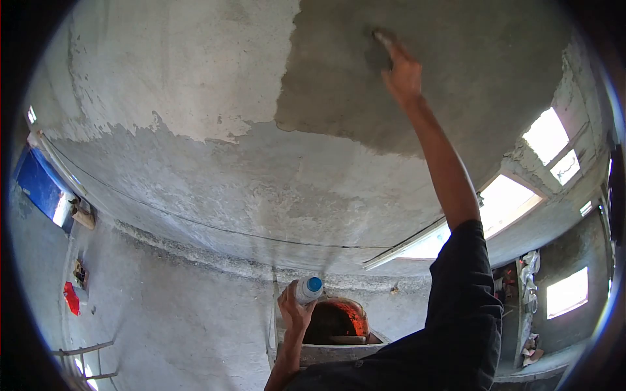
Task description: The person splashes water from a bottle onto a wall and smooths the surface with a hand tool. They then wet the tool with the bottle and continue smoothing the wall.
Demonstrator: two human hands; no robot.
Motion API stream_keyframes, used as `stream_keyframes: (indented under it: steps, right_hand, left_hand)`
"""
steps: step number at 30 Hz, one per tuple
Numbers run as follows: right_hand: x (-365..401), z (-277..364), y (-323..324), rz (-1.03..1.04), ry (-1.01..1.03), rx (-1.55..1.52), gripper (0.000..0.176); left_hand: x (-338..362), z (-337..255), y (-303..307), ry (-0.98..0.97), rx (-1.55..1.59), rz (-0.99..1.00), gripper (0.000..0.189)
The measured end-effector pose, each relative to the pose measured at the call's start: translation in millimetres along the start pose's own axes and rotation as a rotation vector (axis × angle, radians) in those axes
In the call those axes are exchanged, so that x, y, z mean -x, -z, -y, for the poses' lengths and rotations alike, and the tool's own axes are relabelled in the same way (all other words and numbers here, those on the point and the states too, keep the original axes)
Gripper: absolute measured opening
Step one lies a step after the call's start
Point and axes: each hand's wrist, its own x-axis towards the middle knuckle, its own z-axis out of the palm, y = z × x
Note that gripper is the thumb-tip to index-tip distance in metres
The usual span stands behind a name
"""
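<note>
I am looking up at a concrete ceiling with a darker patch of wet plaster at the upper right. My right hand is raised on a long arm in a dark sleeve. It presses a small flat tool against the wet patch. Lower down, my left hand grips a clear plastic bottle with a blue cap, held upright near the middle of the view.
An orange tub sits on a grey platform edge just right of the bottle. Bright window openings line the right wall. A blue-covered opening, a red object and metal rails are on the left. A thin wire runs along the ceiling.
</note>
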Motion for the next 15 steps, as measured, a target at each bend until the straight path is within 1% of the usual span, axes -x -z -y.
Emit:
stream_keyframes:
  steps: [1, 3, 4, 6, 7, 9, 10, 12, 13, 15]
  right_hand:
    - [-10, -3, -3, -0.001, -0.003, 0.001, 0.064]
    - [-22, -8, -10, -0.081, 0.205, 0.049, 0.067]
    - [-14, -5, -14, -0.080, 0.202, 0.052, 0.067]
    - [12, 5, -28, 0.038, 0.191, 0.096, 0.072]
    - [24, 4, -37, 0.040, 0.195, 0.095, 0.072]
    - [42, 7, -42, 0.298, 0.306, 0.056, 0.066]
    - [40, 9, -39, 0.293, 0.307, 0.057, 0.066]
    - [28, 13, -27, 0.192, 0.015, -0.013, 0.066]
    - [18, 15, -17, 0.192, 0.013, -0.014, 0.066]
    - [-4, 13, -3, 0.033, -0.073, -0.050, 0.066]
  left_hand:
    - [-1, 0, 0, 0.009, 0.003, -0.003, 0.063]
    - [-1, -3, 2, 0.004, 0.004, -0.010, 0.063]
    - [-2, -4, 3, 0.000, 0.008, -0.020, 0.063]
    - [-1, -1, 2, -0.008, -0.006, -0.018, 0.062]
    - [1, 0, 1, -0.013, -0.025, -0.018, 0.062]
    - [2, -1, 1, -0.005, -0.014, -0.009, 0.062]
    - [0, -1, 0, 0.002, -0.001, -0.005, 0.062]
    - [-1, -4, 2, -0.005, 0.000, -0.014, 0.062]
    - [-1, -4, 3, -0.007, 0.001, -0.019, 0.062]
    - [0, -3, 2, -0.011, 0.001, -0.020, 0.063]
